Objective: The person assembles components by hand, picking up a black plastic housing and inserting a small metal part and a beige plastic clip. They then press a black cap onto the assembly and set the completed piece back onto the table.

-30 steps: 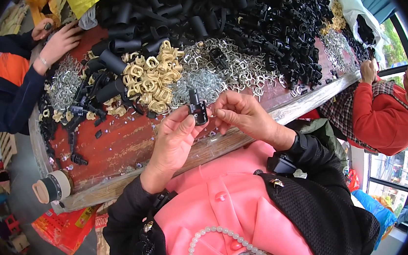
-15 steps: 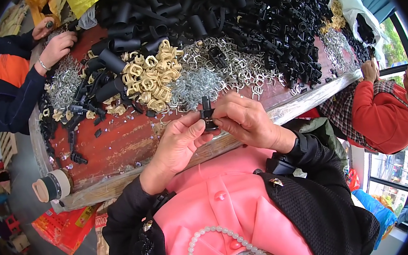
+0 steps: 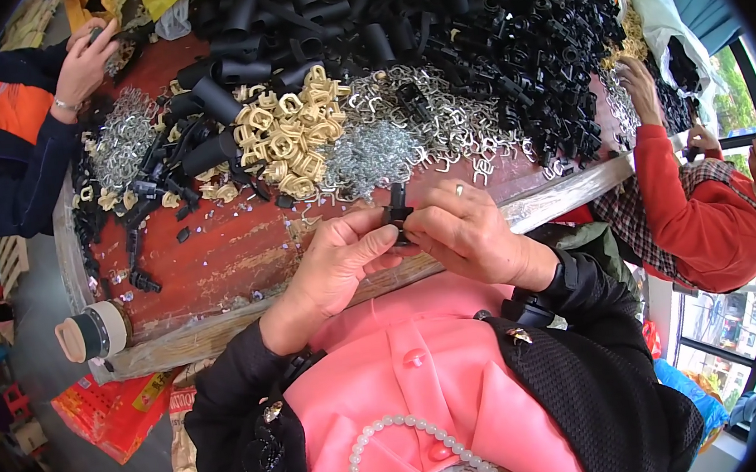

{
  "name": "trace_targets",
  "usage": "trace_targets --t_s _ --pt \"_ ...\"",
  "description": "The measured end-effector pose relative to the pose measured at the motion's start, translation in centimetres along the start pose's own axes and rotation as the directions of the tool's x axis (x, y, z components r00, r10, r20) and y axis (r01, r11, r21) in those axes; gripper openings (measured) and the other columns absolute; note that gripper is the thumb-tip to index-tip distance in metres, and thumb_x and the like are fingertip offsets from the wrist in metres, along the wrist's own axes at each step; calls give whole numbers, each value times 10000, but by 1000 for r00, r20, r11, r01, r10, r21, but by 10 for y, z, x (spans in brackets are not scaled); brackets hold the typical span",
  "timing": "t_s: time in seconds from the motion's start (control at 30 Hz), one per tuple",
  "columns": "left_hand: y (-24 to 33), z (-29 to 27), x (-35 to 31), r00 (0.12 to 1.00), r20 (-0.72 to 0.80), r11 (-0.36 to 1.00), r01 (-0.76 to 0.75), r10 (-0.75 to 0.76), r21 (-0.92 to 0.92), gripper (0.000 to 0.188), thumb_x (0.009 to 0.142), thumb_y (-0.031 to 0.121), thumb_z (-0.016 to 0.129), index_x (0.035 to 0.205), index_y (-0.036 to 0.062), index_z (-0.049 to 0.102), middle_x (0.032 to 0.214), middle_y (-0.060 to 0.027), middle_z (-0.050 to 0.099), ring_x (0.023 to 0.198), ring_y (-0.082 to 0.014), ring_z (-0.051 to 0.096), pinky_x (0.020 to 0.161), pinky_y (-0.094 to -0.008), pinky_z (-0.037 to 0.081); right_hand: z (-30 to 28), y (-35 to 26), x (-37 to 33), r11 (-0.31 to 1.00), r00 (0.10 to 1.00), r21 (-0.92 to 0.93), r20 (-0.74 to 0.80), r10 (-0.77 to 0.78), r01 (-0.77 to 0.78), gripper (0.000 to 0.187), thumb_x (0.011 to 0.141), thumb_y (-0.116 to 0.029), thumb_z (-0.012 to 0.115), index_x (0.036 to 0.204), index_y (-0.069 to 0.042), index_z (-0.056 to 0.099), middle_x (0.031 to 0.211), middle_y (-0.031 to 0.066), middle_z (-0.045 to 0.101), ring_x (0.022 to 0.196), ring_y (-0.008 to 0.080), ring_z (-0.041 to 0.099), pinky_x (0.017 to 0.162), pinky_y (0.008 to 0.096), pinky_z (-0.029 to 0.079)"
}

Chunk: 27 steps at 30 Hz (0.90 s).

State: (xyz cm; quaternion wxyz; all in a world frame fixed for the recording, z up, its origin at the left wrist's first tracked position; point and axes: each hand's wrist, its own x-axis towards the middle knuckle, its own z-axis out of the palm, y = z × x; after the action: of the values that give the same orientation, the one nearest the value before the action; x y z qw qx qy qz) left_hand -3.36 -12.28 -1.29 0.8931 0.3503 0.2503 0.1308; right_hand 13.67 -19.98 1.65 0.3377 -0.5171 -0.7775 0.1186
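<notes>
Between my two hands is a small black plastic fitting (image 3: 398, 205), held just above the table's near edge. My left hand (image 3: 343, 256) grips it from the left with thumb and fingers. From the right, my right hand (image 3: 469, 232) pinches at the same fitting; whether a smaller piece sits in those fingertips is hidden. Just beyond my hands lies a heap of fine silvery springs (image 3: 372, 159). Cream plastic rings (image 3: 290, 131) are piled to its left, and bent metal clips (image 3: 468, 127) spread to its right.
Black tubes (image 3: 243, 67) and a large mound of black parts (image 3: 534, 57) cover the far table. A lidded cup (image 3: 100, 331) stands at the left corner. One person (image 3: 15, 153) works at left, another in red (image 3: 689, 206) at right. A wooden rail (image 3: 573, 185) edges the red tabletop (image 3: 208, 270).
My hands stay together on the black fitting, which is tilted slightly differently. The person in red has reached a hand toward the far heap. The person at left has shifted their hands up.
</notes>
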Motion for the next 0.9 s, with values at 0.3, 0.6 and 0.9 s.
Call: trace_targets --t_s 0.3,0.6,0.9 --pt "9 -2 -13 995 95 992 5 -17 124 285 841 143 516 1083 -6 503 950 -56 584 840 -151 587 687 -221 466 19 15 -5 343 826 783 357 436 -519 275 714 -83 677 877 -56 457 788 4 489 664 51 460 539 208 384" --pt "35 -48 -17 729 288 -147 -252 621 956 354 727 106 599 1035 -42 506 885 -150 573 884 -285 537 741 -322 437 24 22 -7 317 801 758 428 418 -570 228 770 -134 636 863 -40 449 681 -38 455 606 18 402 530 166 354" --pt "44 -63 -16 815 229 -64 -231 532 971 323 730 73 591 1020 -49 520 911 -152 579 930 -269 523 787 -331 418 23 31 -19 492 791 621 439 427 -610 159 795 -127 601 847 -16 499 672 -25 495 615 34 438 529 190 376"
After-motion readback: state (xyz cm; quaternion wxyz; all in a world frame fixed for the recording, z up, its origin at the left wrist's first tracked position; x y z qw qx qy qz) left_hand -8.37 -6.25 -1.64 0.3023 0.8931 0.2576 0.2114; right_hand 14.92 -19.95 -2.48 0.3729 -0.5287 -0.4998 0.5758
